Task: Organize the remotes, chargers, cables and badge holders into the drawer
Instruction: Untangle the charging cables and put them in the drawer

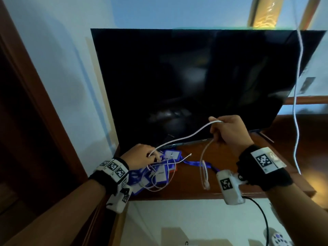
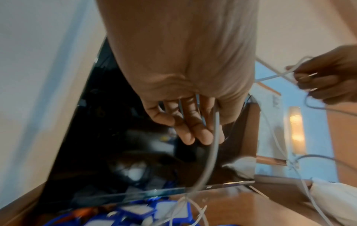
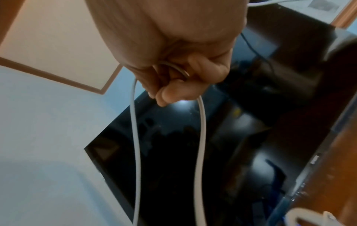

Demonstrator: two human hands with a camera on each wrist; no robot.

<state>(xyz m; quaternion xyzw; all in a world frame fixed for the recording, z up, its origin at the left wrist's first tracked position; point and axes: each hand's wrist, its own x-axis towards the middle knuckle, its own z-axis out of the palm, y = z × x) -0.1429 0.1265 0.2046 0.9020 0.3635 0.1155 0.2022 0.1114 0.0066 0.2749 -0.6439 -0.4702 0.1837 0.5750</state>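
Right hand: the right hand (image 1: 229, 130) is raised in front of the dark TV screen (image 1: 195, 82), fingers curled round a white cable (image 1: 186, 137).
Left hand: the left hand (image 1: 142, 156) is low at 8 o'clock from the right, fingers curled on the same cable's other stretch, among several thin white strands.
Cable: thin, white, round; it runs slanting from 2 o'clock down to 8 o'clock between the hands, and a looped end (image 1: 205, 171) hangs below the right hand.
Badge holders: blue-framed badge holders (image 1: 160, 174) with white cards lie heaped on the wooden surface (image 1: 221, 157) under the left hand, tangled with cables and a blue lanyard (image 1: 193, 161).
Containers: no drawer in view.
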